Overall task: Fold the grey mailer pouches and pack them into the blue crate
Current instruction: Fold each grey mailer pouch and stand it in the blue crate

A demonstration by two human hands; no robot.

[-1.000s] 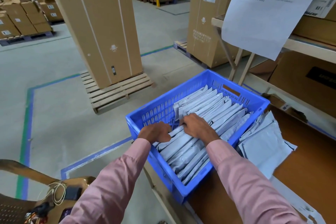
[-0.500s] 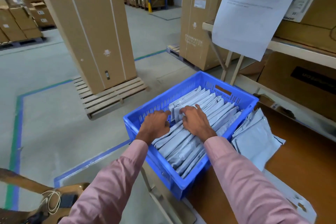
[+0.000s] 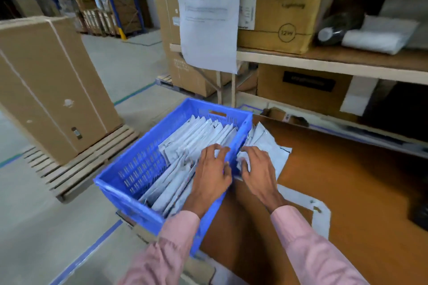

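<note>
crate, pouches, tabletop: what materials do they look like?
Blue crate: moulded plastic, semi-gloss, slotted vent walls. Grey pouches: thin poly film by their look, creased with a soft sheen. Tabletop: matte brown board, probably hardboard or laminate; motion blur leaves it open.

Centre frame: blue crate (image 3: 129, 183) holding folded grey pouches (image 3: 199, 136) on edge. Left hand (image 3: 212, 176) rests on them; right hand (image 3: 259, 173) touches loose pouches (image 3: 275, 152) on the bench (image 3: 347, 192).

blue crate (image 3: 139, 169), grey pouches (image 3: 199, 134), pink sleeves (image 3: 308, 238), brown table (image 3: 347, 192)
</note>
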